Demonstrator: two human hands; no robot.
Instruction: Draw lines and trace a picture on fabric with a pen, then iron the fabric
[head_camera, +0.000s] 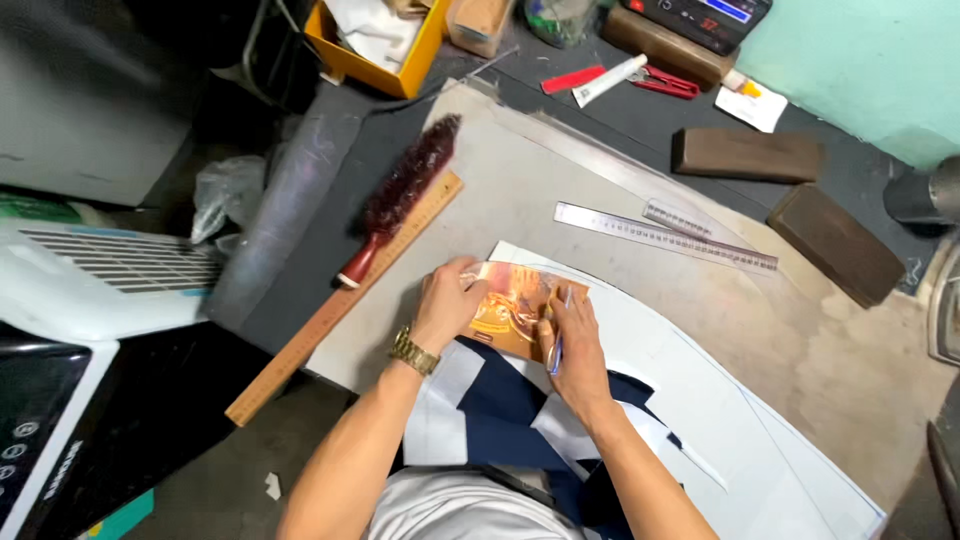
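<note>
Left hand (447, 300) presses its fingers flat on the near-left edge of an orange template (512, 305); right hand (578, 345) pinches a blue pen (556, 345) upright against the template's right edge. The template lies between both hands on white paper (700, 400) over navy fabric (500, 410), its lower part hidden by the fingers and its print too blurred to read. Farther off: steel ruler (665, 238), bristle brush (400, 195), wooden ruler (340, 300).

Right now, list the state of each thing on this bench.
Left hand: pressing down the orange card.
Right hand: gripping a blue pen.
Orange card: flat on white paper.
Blue pen: tip at the card's edge.
Brush: lying idle across the wooden ruler.
Steel ruler: flat, untouched.
</note>
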